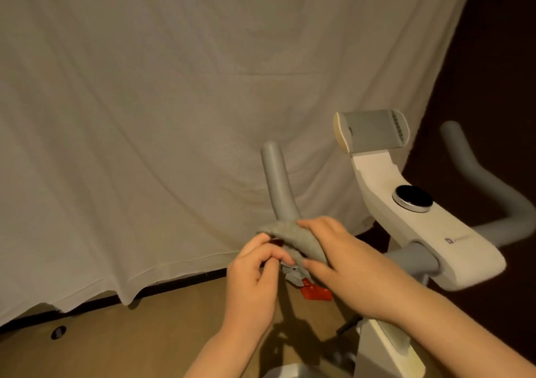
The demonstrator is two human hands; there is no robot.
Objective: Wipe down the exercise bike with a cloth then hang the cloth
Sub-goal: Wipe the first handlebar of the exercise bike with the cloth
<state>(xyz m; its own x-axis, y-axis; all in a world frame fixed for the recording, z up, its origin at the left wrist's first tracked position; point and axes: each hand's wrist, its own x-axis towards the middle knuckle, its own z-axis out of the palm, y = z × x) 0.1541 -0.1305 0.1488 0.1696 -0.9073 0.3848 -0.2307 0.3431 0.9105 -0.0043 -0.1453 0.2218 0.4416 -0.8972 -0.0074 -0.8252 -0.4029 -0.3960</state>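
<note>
Right now your left hand (255, 273) pinches one edge of the grey cloth (293, 239), fingers curled round it, while your right hand (345, 257) grips the cloth against the left handlebar (278, 183) of the exercise bike (452, 232), fingers and thumb wrapped over it. Above your hands the bar's upper length stands bare, with the pale sheet (174, 102) behind it. The console (412, 199) and the phone holder (372, 131) sit to the right, apart from your hands. A red object (316, 293) below the cloth is partly hidden; you cannot tell what it is. The right handlebar (493, 194) runs into dark background.
</note>
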